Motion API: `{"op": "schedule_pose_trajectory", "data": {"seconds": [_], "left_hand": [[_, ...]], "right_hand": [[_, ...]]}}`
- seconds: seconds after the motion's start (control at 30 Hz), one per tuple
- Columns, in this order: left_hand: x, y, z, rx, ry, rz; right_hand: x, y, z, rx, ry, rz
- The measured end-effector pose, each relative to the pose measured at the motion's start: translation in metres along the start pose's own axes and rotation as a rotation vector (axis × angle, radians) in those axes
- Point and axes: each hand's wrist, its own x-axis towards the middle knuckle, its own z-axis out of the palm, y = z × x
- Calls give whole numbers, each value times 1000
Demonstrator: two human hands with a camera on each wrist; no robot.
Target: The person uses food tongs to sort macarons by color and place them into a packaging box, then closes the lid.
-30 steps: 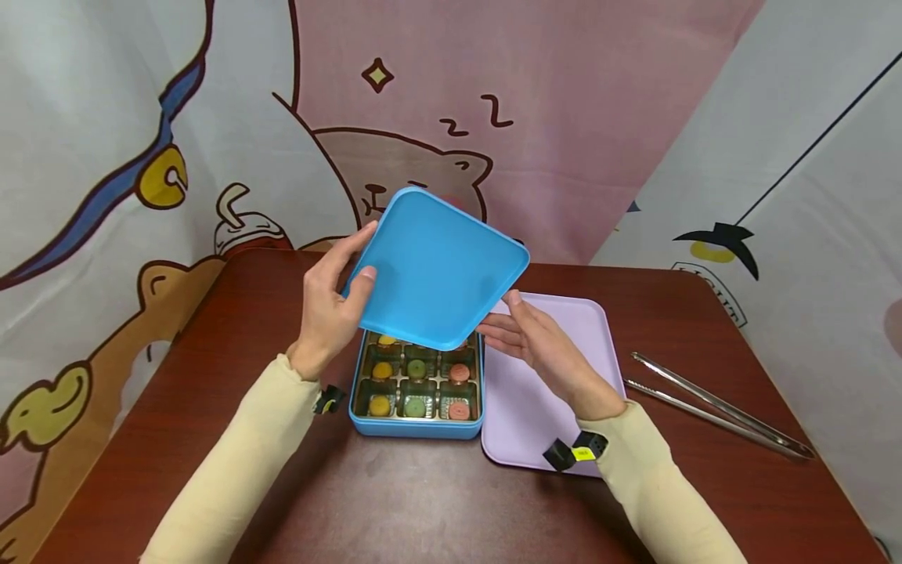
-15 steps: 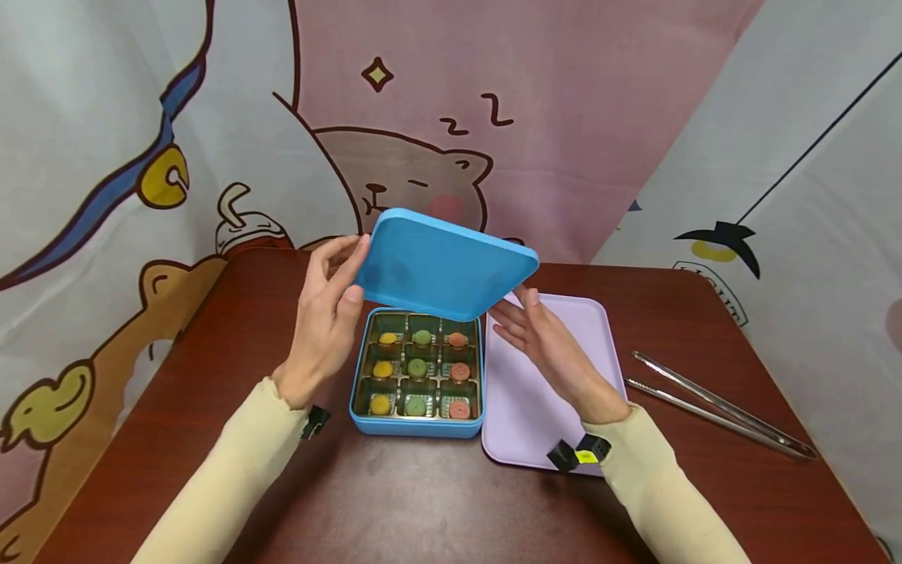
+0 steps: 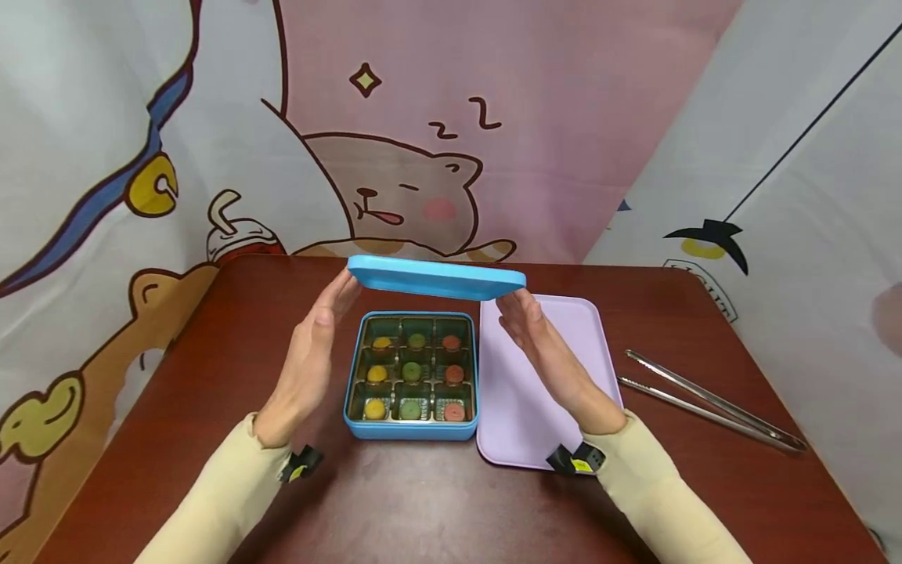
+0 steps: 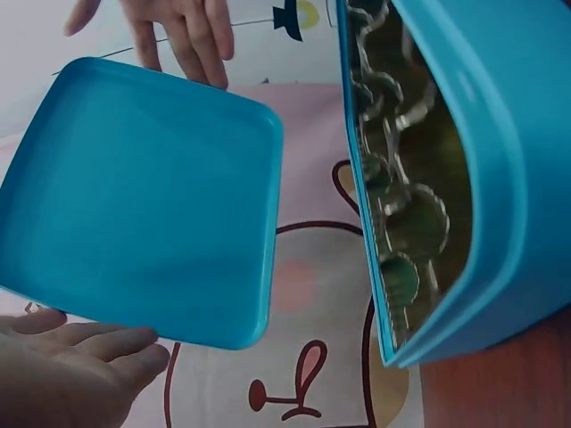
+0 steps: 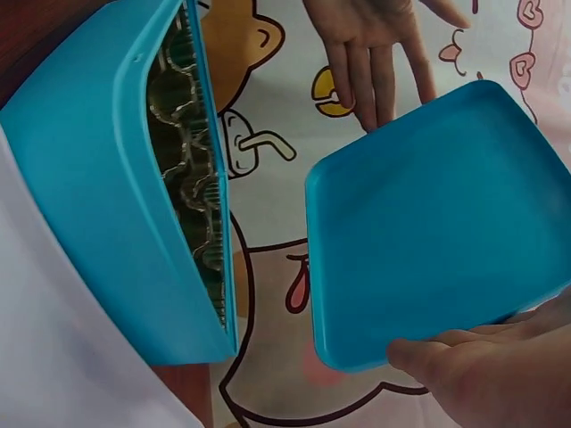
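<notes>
A blue lid (image 3: 437, 276) hovers level above the back edge of an open blue box (image 3: 411, 431). My left hand (image 3: 331, 309) presses its left edge and my right hand (image 3: 517, 313) its right edge, fingers straight. The box holds a gold insert with yellow, green and red sweets (image 3: 412, 368) in three columns. From the left wrist, the lid (image 4: 134, 196) shows above my left hand (image 4: 71, 366), with the box (image 4: 500, 178) beside it. From the right wrist, the lid (image 5: 437, 232) lies over my right fingers (image 5: 482, 366), next to the box (image 5: 98, 196).
A lilac tray (image 3: 550, 368) lies flat against the box's right side. Metal tongs (image 3: 705, 399) rest further right on the dark red table (image 3: 423, 501). Cartoon-printed curtains (image 3: 423, 117) hang close behind and on both sides.
The lid has tipped from steeply tilted to level and dropped lower over the box's back edge. Both hands went from gripping it to flat palms on its sides.
</notes>
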Motion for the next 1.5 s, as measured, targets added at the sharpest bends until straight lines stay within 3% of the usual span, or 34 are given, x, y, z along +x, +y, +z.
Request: {"op": "schedule_pose_trajectory", "data": {"seconds": [0.13, 0.27, 0.47, 0.63, 0.77, 1.13, 1.5], "left_hand": [[-5, 0, -2, -118, 5, -24], [-7, -1, -2, -164, -9, -36], [-9, -5, 1, -132, -1, -82], [-11, -10, 3, -118, -4, -118], [-15, -15, 2, -78, -35, -157], [-26, -30, -13, 210, -191, -171], [-35, -41, -18, 298, -294, -205]], "right_hand": [[0, 3, 4, -33, 2, 11], [-3, 6, 5, -108, -1, 27], [-10, 8, 3, -283, -11, 79], [-13, 13, 3, -357, -53, 95], [-16, 16, 3, -398, -77, 79], [-22, 19, -3, -500, -162, 107], [-24, 27, 1, -604, -216, 167]]}}
